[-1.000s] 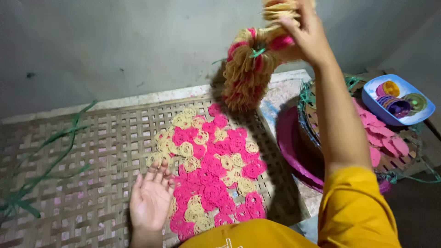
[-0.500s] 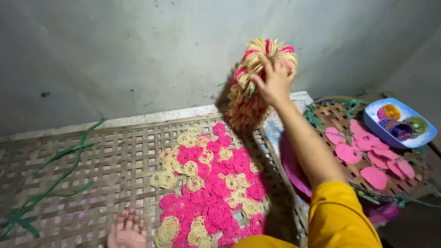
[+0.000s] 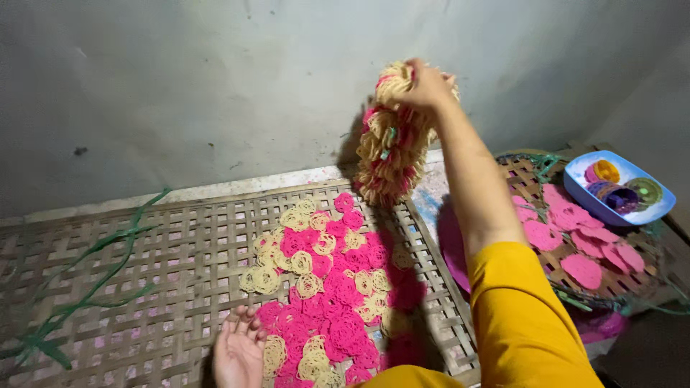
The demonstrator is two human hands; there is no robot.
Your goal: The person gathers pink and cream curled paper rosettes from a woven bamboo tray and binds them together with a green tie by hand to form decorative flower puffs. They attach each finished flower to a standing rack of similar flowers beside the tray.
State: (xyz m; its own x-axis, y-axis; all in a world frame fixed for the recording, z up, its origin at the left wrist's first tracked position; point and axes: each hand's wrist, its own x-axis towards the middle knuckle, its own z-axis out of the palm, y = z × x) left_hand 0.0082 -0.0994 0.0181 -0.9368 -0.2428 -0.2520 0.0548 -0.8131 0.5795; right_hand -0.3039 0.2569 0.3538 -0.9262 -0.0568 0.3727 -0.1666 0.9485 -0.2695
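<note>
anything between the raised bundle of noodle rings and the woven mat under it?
Nothing visible. The right hand holds the bundle of cream and pink noodle rings up in front of the wall, above the far edge of the woven mat. Only air shows below it; the loose rings lie nearer, beside the left hand.

Pink and cream lacy coils [image 3: 327, 287] lie mixed on the pale woven lattice mat [image 3: 108, 287]. Right of that mat, plain pink discs [image 3: 575, 241] sit beside a light blue tray [image 3: 586, 197]; the sleeve [image 3: 525, 323] is mustard yellow.
</note>
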